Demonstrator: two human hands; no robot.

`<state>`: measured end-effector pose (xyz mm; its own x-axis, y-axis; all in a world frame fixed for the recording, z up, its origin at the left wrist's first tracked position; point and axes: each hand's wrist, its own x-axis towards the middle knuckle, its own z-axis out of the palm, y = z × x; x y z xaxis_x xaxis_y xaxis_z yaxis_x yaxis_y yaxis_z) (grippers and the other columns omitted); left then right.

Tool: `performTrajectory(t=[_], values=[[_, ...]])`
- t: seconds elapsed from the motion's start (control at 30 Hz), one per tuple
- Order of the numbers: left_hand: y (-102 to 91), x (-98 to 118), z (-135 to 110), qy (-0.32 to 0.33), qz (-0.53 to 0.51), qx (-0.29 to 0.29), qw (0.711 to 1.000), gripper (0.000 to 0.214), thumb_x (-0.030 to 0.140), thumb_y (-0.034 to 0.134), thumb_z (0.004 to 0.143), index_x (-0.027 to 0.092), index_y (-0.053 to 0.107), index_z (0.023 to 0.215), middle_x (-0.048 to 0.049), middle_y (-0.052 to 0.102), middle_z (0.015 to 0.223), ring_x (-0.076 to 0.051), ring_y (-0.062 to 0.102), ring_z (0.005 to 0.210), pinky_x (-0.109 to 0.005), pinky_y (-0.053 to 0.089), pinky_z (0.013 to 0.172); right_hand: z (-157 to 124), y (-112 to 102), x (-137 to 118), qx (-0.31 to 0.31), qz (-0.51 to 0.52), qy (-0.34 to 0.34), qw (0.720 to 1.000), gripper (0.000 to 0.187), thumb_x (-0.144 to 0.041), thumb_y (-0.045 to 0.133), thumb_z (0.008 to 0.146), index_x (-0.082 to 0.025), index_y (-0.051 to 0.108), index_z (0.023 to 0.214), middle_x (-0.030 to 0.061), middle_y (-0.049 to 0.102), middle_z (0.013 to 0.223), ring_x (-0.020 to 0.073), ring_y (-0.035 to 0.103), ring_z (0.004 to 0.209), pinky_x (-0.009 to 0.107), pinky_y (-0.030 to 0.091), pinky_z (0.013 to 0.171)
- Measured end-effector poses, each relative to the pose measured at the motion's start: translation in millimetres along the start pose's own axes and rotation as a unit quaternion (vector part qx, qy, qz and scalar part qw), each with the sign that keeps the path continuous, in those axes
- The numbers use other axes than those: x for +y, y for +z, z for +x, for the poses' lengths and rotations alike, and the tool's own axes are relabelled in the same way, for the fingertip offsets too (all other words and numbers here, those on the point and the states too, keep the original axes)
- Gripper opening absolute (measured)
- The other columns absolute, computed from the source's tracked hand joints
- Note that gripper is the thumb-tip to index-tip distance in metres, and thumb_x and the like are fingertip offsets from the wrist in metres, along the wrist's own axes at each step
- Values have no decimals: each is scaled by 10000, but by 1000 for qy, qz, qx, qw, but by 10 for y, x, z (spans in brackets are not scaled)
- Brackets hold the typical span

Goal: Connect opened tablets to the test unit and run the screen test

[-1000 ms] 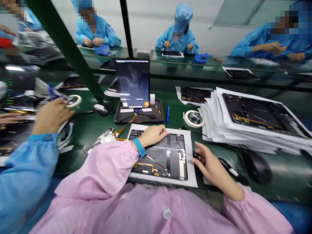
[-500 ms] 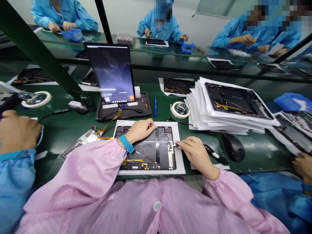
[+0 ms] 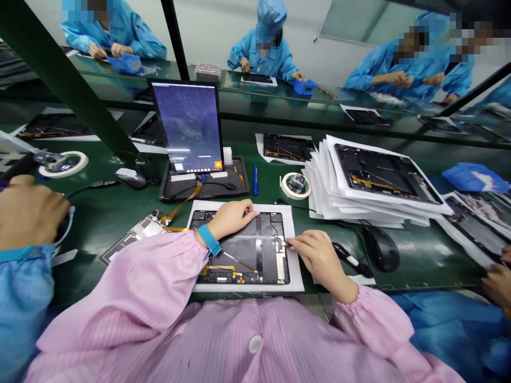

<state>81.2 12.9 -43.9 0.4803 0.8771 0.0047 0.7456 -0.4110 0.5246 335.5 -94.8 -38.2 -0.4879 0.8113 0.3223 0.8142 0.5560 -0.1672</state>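
Thumb and forefinger of the right hand are pinched narrow on what looks like a slim dark plug, now at the right edge of the flat black open-backed tablet shell; a second ago they stood apart from it, so contact seems made. The left hand lies across the shell's upper part, fingers curled, grip unclear; beneath spreads a rectangular white paper sheet

Lies flat and opened, insides up, as a black tablet on white paper, near middle. Shows a yellow ribbon at near left, a brown cable slanting to near right, a pale strip at right. Meets a dark plug, mostly hidden, at its right edge.
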Motion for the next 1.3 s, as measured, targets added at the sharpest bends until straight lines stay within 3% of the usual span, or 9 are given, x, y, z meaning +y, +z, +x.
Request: performTrajectory(t=[0.47, 0.7, 0.83, 0.93, 1.07, 1.2, 1.3], values=[[-4, 10, -10, -2, 5, -1, 1000, 298, 464, 459, 893, 201, 595, 861, -25, 679, 811, -184, 611, 734, -256, 355, 595, 41, -52, 26, -14, 31, -4, 999, 197, -212, 494, 932, -229, 664, 1029, 25, 691, 901, 187, 519, 888, 380, 366, 839], [-3, 28, 1, -12, 17, -1, 1000, 300, 465, 461, 890, 201, 600, 855, -26, 675, 794, -181, 607, 711, -257, 360, 595, 41, 67, -42, -6, 35, 21, 999, 200, -217, 487, 926, -202, 671, 1003, 57, 682, 881, 196, 540, 876, 382, 417, 822], [20, 14, 14, -5, 16, 3, 1000, 311, 467, 451, 895, 199, 600, 847, -27, 676, 775, -183, 610, 711, -253, 356, 595, 143, -85, -12, -82, 42, 19, 996, 171, -235, 525, 904, -203, 642, 1025, 65, 665, 956, 205, 560, 905, 385, 464, 810], [25, 10, 16, -3, 9, 6, 1000, 321, 476, 443, 899, 203, 604, 853, -26, 678, 777, -184, 613, 715, -251, 358, 595, 466, -346, 50, -86, 25, 8, 996, 282, -298, 551, 890, -197, 586, 1151, 91, 617, 1133, 234, 555, 1033, 415, 467, 890], [24, 13, 5, 1, 6, 14, 1000, 316, 477, 453, 896, 202, 604, 863, -30, 684, 789, -193, 623, 727, -253, 359, 596, 1279, -528, 211, -61, -19, 24, 998, 311, -317, 481, 924, -173, 574, 1183, 101, 597, 1186, 243, 537, 1114, 405, 433, 958], [16, 15, 1, 11, -3, 21, 1000, 312, 475, 451, 899, 203, 599, 860, -31, 683, 779, -198, 626, 720, -261, 367, 598, 2162, -236, 465, -134, -130, 163, 969, 291, -222, 430, 934, -111, 588, 1152, 148, 600, 1156, 252, 559, 1072, 378, 439, 911], [7, 16, 14, 10, -6, 19, 1000, 314, 477, 458, 895, 201, 604, 859, -39, 687, 792, -200, 635, 742, -266, 385, 618, 2571, 139, 616, -159, -160, 197, 954, 271, -232, 491, 920, -65, 594, 1107, 165, 602, 1103, 240, 588, 1003, 384, 478, 854]])
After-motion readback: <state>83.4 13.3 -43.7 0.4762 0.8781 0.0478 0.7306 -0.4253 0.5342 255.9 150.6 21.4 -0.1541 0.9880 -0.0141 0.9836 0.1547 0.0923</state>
